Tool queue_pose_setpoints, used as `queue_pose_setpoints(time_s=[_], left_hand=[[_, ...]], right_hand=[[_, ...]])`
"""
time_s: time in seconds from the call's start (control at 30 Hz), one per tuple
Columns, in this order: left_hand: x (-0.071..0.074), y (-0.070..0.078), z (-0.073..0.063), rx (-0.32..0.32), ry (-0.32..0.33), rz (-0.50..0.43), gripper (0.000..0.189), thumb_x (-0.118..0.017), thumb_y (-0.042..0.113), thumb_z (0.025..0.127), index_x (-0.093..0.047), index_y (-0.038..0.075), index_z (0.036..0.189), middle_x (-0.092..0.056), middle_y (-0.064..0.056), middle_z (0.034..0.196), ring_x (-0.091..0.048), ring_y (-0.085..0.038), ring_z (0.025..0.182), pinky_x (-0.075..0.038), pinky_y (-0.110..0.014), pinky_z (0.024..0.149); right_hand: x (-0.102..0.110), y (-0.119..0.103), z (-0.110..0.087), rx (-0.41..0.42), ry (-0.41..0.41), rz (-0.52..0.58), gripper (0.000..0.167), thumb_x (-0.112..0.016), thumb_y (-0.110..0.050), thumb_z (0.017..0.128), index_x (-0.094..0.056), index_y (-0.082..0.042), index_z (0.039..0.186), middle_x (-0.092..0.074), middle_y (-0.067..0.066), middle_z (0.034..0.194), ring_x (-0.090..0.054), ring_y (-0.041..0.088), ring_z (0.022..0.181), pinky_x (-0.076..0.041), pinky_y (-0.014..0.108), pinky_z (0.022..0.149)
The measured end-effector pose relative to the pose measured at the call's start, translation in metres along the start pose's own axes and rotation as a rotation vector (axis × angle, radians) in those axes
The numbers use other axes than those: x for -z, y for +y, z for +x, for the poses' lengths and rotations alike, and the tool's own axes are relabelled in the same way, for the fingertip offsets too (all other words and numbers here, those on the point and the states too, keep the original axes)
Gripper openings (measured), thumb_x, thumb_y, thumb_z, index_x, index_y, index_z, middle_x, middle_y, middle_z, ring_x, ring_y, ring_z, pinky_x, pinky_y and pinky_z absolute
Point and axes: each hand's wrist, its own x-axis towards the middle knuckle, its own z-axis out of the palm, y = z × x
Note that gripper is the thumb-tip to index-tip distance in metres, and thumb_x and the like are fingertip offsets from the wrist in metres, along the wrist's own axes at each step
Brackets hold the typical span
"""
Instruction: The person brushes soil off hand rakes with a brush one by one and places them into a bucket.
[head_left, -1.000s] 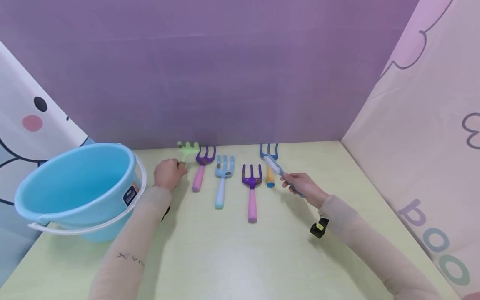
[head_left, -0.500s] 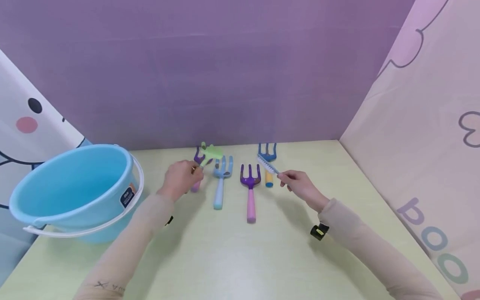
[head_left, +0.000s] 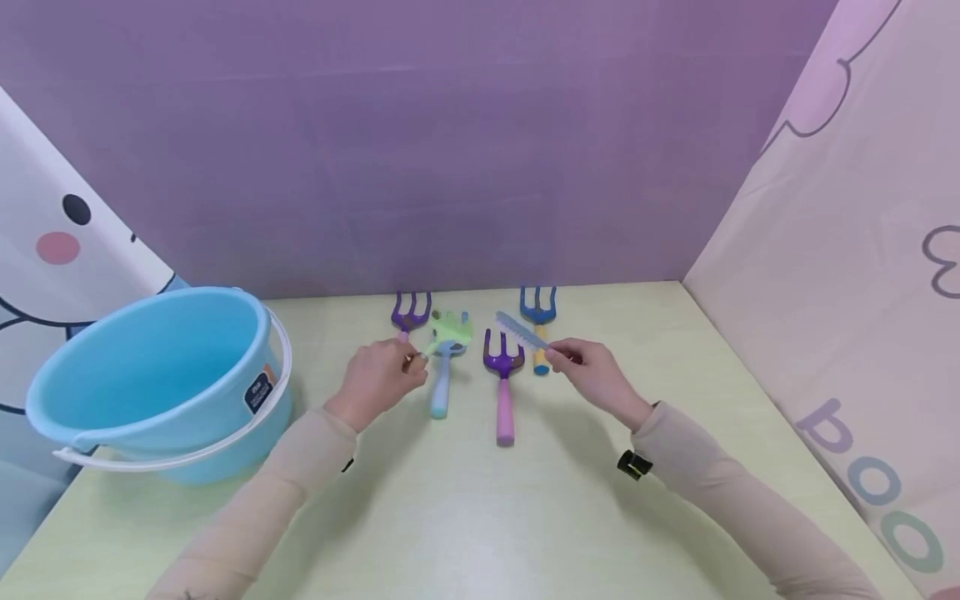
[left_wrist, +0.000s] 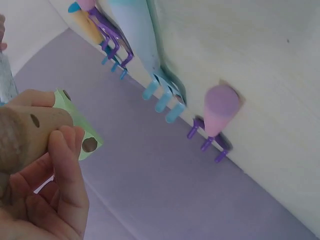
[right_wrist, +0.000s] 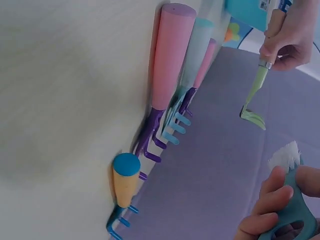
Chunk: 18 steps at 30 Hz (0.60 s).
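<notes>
My left hand (head_left: 378,375) grips a small hand rake by its wooden handle (left_wrist: 40,131). The rake's green head (head_left: 453,327) has brown spots and is held above a light blue rake (head_left: 441,392) on the table. My right hand (head_left: 600,375) pinches a blue scrubbing brush (head_left: 521,330), its white bristles (right_wrist: 286,155) showing in the right wrist view. The brush points left toward the green rake, with a gap between them. Below the brush lies a purple rake with a pink handle (head_left: 505,408). A blue rake with a yellow handle (head_left: 538,315) lies behind it.
Another purple rake (head_left: 409,320) lies behind my left hand, partly covered by it. A large light blue bucket (head_left: 217,417) with a white carrying handle (head_left: 176,461) stands at the left. A purple cloth (head_left: 480,167) rises behind the table, with printed cloths on both sides.
My left hand has lifted the green rake from the table's back left and carried it right. My right hand has shifted slightly left, turning the brush so its bristles face down and forward less visibly.
</notes>
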Motion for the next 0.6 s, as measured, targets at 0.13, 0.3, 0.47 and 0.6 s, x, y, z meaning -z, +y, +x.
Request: queue_pose_setpoints(time_s=[0.13, 0.3, 0.47, 0.6], left_hand=[[-0.003, 0.002, -0.002, -0.005, -0.01, 0.003, 0.021, -0.06, 0.019, 0.08, -0.052, 0.013, 0.061, -0.045, 0.003, 0.054, -0.038, -0.011, 0.049, -0.027, -0.023, 0.043], [-0.006, 0.007, -0.004, -0.027, -0.013, 0.006, 0.023, -0.06, 0.018, 0.079, -0.048, 0.014, 0.059, -0.043, 0.003, 0.054, -0.037, -0.011, 0.049, -0.027, -0.023, 0.044], [-0.006, 0.013, -0.004, -0.045, -0.023, 0.016, 0.028, -0.06, 0.018, 0.079, -0.043, 0.016, 0.057, -0.038, 0.004, 0.056, -0.033, -0.009, 0.049, -0.025, -0.023, 0.044], [-0.009, 0.016, -0.003, -0.072, -0.011, 0.036, 0.03, -0.061, 0.018, 0.078, -0.04, 0.017, 0.057, -0.037, 0.005, 0.057, -0.032, -0.008, 0.05, -0.025, -0.022, 0.044]], right_hand=[[-0.004, -0.01, -0.001, 0.125, 0.061, -0.109, 0.034, -0.054, -0.026, 0.092, -0.061, -0.003, 0.116, -0.06, 0.006, 0.073, -0.043, 0.013, 0.056, -0.036, 0.024, 0.049], [-0.013, -0.019, 0.0, 0.283, 0.136, -0.308, 0.033, -0.057, -0.024, 0.09, -0.062, 0.0, 0.113, -0.064, 0.006, 0.079, -0.045, 0.009, 0.056, -0.038, 0.023, 0.052], [-0.022, -0.027, 0.003, 0.426, 0.199, -0.519, 0.031, -0.06, -0.023, 0.088, -0.064, -0.002, 0.109, -0.064, 0.005, 0.081, -0.051, 0.013, 0.062, -0.043, 0.027, 0.055], [-0.027, -0.03, 0.008, 0.561, 0.276, -0.682, 0.031, -0.063, -0.024, 0.086, -0.065, -0.002, 0.108, -0.066, 0.009, 0.084, -0.059, 0.02, 0.069, -0.049, 0.034, 0.064]])
